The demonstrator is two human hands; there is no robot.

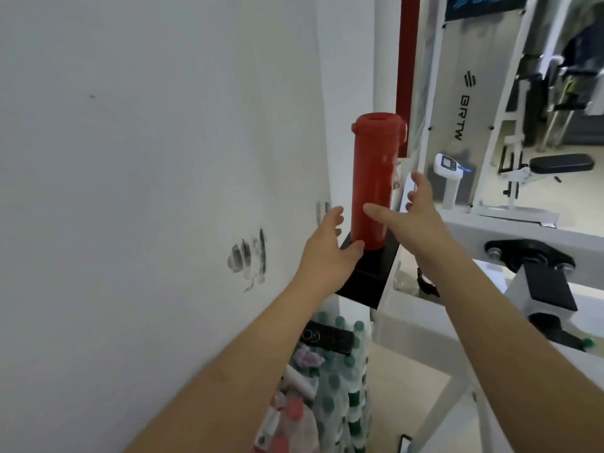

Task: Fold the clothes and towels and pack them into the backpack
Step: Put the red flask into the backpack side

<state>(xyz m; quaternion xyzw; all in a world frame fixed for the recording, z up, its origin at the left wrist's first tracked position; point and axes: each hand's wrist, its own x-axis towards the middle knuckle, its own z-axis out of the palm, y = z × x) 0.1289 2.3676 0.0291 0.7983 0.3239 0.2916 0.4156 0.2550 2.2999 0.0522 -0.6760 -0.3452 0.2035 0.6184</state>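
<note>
Left hand [328, 248] and right hand [416, 217], both open and gripping nothing, flank 1 tall red bottle [376, 165] standing upright on a black ledge [369, 276]. A careless nudge could topple it onto the shrink-wrapped water bottles [343, 387] below. No clothes, towels or backpack are in view.
</note>
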